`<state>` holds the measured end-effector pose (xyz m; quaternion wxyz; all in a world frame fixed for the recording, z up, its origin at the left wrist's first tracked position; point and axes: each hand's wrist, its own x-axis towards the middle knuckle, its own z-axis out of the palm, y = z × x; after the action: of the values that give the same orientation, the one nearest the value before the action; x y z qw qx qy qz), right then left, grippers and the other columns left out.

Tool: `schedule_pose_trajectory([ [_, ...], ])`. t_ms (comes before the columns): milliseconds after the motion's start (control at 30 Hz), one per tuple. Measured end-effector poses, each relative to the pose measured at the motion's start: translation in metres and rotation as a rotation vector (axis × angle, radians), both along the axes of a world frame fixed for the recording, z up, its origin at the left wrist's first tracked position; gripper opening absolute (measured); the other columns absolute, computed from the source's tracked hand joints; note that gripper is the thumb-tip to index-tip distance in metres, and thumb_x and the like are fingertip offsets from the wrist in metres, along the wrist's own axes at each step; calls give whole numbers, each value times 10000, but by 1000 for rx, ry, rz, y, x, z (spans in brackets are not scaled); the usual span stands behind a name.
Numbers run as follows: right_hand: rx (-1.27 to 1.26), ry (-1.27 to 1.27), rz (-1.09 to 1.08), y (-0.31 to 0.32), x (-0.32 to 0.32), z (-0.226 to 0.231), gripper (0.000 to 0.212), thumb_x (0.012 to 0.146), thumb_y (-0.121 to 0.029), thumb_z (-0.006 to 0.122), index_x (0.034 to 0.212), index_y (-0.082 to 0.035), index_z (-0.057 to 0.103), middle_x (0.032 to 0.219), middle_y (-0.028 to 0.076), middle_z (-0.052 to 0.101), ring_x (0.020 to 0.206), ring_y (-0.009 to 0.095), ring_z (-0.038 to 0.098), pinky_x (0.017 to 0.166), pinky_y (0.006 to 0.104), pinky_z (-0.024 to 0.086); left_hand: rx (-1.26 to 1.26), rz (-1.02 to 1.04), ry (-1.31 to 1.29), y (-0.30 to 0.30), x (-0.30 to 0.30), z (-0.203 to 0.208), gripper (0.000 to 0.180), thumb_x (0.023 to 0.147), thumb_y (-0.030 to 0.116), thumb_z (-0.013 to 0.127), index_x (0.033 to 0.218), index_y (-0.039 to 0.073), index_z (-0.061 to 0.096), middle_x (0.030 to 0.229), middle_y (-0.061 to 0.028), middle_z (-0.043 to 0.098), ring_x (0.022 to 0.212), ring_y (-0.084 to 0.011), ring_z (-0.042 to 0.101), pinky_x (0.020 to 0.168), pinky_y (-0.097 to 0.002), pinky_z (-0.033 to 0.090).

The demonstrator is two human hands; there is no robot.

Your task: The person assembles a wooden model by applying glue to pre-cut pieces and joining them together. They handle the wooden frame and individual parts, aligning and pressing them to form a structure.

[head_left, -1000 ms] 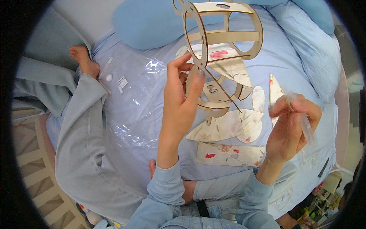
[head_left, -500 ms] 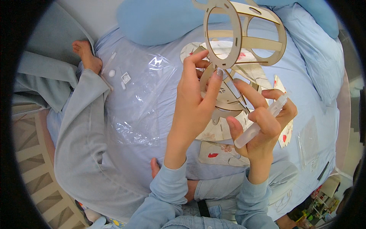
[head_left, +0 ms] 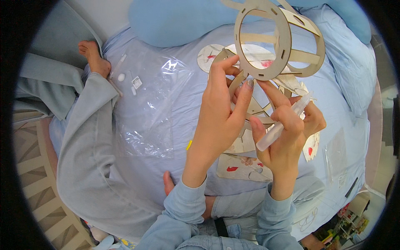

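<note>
My left hand (head_left: 221,121) pinches a pale plywood lantern-like frame (head_left: 286,39), built of flat oval rings joined by slats, where its upper section meets the lower one. The frame is tilted, with its large upper section leaning away and to the right. Across the palm of my right hand (head_left: 289,143) lies a slim clear plastic bottle (head_left: 271,139) with a narrow nozzle pointing up and right. The right index fingertip touches the frame just under the front ring. My fingers hide part of the lower section.
Cream panels with red floral prints (head_left: 243,167) lie beneath and around the frame. Clear plastic film (head_left: 146,112) spreads to the left, beside small white pieces (head_left: 121,77). Another person's foot (head_left: 95,58) rests at far left. Blue pillows (head_left: 179,25) line the back.
The frame and my left hand have shifted right, and the frame has turned slightly. My right index finger has come up to the frame. A small yellow piece now shows beside my left wrist.
</note>
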<state>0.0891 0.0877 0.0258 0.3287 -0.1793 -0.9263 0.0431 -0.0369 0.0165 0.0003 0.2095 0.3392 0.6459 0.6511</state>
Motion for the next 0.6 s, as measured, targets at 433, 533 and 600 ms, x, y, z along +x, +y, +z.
schedule_pose_trajectory([
  [433, -177, 64, -55, -4, 0, -6, 304, 927, -145, 690, 1089, -113, 435, 1220, 93, 730, 1031, 236, 411, 954, 372, 261, 9, 18, 37, -1, 5, -3, 395, 1017, 58, 552, 1393, -5, 447, 1140, -117, 566, 971, -174, 620, 772, -295, 529],
  [533, -213, 163, -32, -3, -3, -15, 282, 941, -136, 678, 1074, -112, 431, 1216, 111, 731, 1014, 243, 432, 954, 369, 272, -2, 16, 15, 0, 6, -2, 392, 1009, 50, 551, 1387, -4, 458, 1122, -120, 578, 982, -180, 614, 789, -304, 524],
  [600, -108, 118, -33, -4, -4, -10, 287, 939, -139, 682, 1073, -111, 430, 1203, 113, 737, 984, 251, 451, 950, 369, 287, 25, 17, 112, 1, 3, -6, 418, 986, 21, 535, 1391, -9, 437, 1186, -180, 557, 954, -240, 629, 765, -334, 521],
])
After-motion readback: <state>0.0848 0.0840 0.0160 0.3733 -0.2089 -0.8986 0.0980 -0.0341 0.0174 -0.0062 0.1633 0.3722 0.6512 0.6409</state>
